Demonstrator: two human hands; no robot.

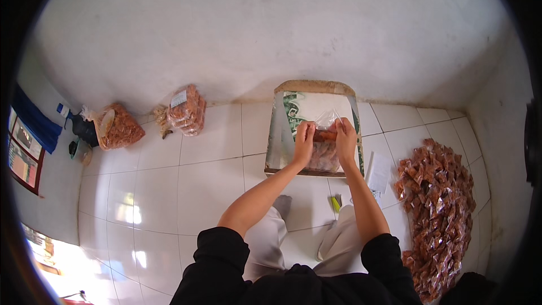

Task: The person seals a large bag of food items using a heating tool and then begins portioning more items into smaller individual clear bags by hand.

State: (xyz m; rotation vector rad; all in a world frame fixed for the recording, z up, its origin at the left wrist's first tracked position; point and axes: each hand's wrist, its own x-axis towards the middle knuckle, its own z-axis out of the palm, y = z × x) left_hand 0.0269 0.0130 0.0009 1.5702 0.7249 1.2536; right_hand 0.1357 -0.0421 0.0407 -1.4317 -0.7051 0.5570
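Both hands grip a clear plastic bag (322, 159) filled with reddish-brown pieces. My left hand (305, 135) pinches its left side near the upper part, and my right hand (345, 133) pinches the right side. Between my hands the clear film of the bag's upper end stands up in a peak. Under the bag is a low table (315, 101) with a worn white and green top, set against the wall. The fingertips are partly hidden by the backs of my hands.
A heap of small filled plastic packets (438, 203) covers the floor at right. Near the table's right side lie white plastic sheets (379, 171) and a yellow-green stapler-like tool (336, 203). Stacked filled packs (187, 110) and a large filled bag (120, 127) stand along the wall at left.
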